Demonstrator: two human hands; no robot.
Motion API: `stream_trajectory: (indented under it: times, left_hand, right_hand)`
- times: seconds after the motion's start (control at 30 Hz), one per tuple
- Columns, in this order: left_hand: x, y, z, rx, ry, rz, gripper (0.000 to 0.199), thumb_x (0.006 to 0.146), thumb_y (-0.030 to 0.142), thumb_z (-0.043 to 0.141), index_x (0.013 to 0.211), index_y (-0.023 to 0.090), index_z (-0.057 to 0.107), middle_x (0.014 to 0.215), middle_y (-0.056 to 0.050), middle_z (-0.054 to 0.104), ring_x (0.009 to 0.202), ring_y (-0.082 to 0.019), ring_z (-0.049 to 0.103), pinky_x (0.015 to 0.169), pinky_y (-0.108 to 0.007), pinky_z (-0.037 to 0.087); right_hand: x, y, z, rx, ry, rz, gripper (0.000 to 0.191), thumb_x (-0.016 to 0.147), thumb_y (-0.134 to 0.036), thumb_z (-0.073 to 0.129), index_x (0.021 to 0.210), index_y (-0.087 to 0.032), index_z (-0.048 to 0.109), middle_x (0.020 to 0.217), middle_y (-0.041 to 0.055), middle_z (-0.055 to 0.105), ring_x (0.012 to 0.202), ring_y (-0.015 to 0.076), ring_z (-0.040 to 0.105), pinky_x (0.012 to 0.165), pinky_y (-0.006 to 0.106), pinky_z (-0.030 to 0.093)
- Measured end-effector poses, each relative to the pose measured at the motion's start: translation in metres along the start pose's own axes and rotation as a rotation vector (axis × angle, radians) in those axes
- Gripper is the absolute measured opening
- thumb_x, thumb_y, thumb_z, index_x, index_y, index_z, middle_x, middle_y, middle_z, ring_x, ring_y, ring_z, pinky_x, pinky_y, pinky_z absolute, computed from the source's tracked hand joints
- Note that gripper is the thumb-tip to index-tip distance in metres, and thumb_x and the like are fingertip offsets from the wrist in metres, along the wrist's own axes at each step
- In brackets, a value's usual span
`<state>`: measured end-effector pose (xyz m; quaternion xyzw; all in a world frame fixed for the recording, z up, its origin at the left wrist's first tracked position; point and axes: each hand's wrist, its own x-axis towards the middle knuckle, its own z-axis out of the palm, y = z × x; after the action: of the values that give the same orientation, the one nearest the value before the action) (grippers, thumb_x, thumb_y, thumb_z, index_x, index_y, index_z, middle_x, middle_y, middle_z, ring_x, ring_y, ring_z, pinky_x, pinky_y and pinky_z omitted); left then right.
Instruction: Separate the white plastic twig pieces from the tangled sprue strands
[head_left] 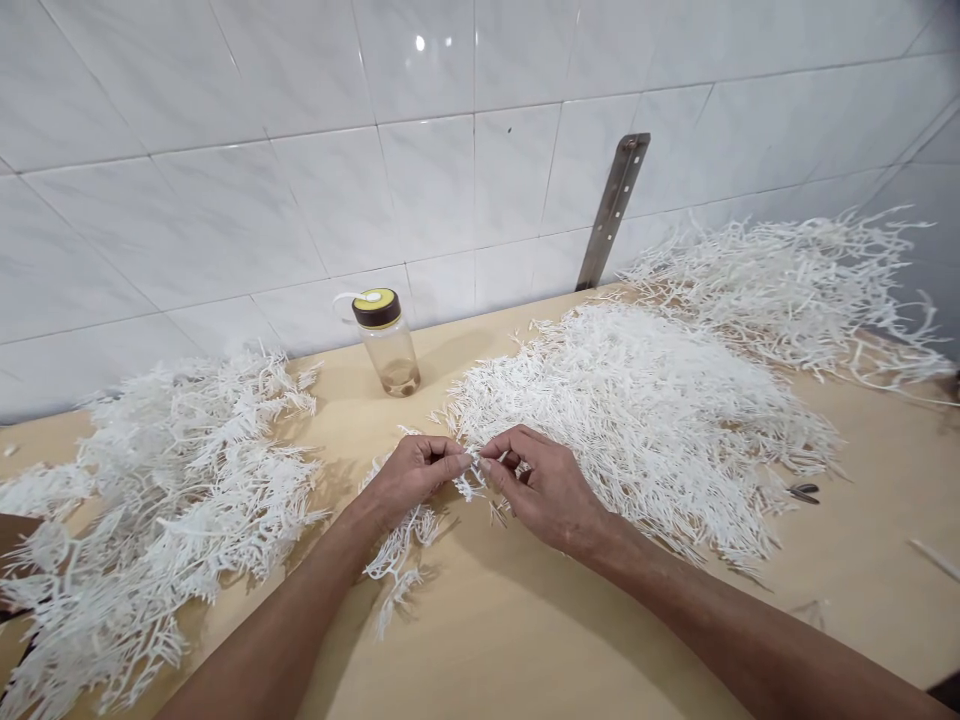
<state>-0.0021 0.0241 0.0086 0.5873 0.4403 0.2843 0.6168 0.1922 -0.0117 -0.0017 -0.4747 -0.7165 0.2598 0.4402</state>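
My left hand and my right hand meet near the middle of the table, fingertips almost touching. Between them is a small white branched plastic sprig, pinched by thumb and forefinger on each side. Part of the sprig is hidden by the fingers. Under and beside my left wrist lie more white branched sprigs. Just past my right hand spreads a wide heap of short thin white pieces. To the left rises a tangled pile of branched white sprigs.
A clear bottle with a dark and yellow lid stands near the tiled wall. A metal bracket rises against the wall. Long bare white stems lie at back right. A small dark tool sits beside the heap on the wooden table.
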Motion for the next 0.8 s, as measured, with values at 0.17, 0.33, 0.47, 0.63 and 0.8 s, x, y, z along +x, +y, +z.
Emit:
stream_trajectory:
  times: [0.17,0.33,0.47,0.63,0.8]
  left_hand:
    - [0.000,0.002,0.007,0.020,0.036,-0.009,0.039,0.073,0.052,0.074,0.070,0.015,0.063,0.053,0.005,0.038,0.047,-0.007,0.028,0.046,-0.023,0.018]
    - [0.003,-0.002,0.009,0.030,0.040,-0.024,0.038,0.071,0.051,0.075,0.068,0.015,0.061,0.052,0.006,0.036,0.046,-0.006,0.025,0.045,-0.022,0.016]
    - [0.003,-0.003,0.007,0.034,0.009,-0.022,0.037,0.073,0.048,0.075,0.067,0.015,0.060,0.053,0.006,0.036,0.047,-0.006,0.025,0.045,-0.021,0.015]
    - [0.002,0.001,0.010,-0.017,0.011,-0.085,0.037,0.069,0.046,0.079,0.068,0.014,0.060,0.055,0.005,0.039,0.048,-0.005,0.026,0.044,-0.020,0.016]
    - [0.002,0.004,0.012,-0.014,0.053,-0.106,0.042,0.065,0.051,0.080,0.067,0.014,0.061,0.055,0.006,0.035,0.047,-0.004,0.023,0.043,-0.019,0.015]
  right_hand:
    - [0.000,0.002,0.001,-0.049,0.006,-0.044,0.009,0.089,-0.022,0.057,0.087,-0.019,0.065,0.082,0.0043,0.066,0.067,0.0137,0.059,0.060,0.026,0.048]
    - [0.000,0.006,0.001,-0.084,0.002,-0.098,0.008,0.088,-0.015,0.054,0.087,-0.018,0.061,0.085,0.0039,0.063,0.072,0.0137,0.056,0.063,0.025,0.043]
    - [0.001,0.006,0.002,-0.114,-0.026,-0.084,0.006,0.086,-0.013,0.053,0.086,-0.018,0.057,0.083,0.0028,0.061,0.071,0.0134,0.054,0.064,0.026,0.042]
    - [0.002,0.005,0.002,-0.105,-0.057,-0.019,0.004,0.086,-0.015,0.054,0.086,-0.019,0.055,0.084,0.0026,0.061,0.075,0.0142,0.055,0.067,0.026,0.041]
    - [0.004,0.003,0.000,-0.066,-0.032,-0.046,0.007,0.089,-0.017,0.052,0.084,-0.019,0.055,0.081,0.0017,0.061,0.072,0.0134,0.054,0.067,0.026,0.041]
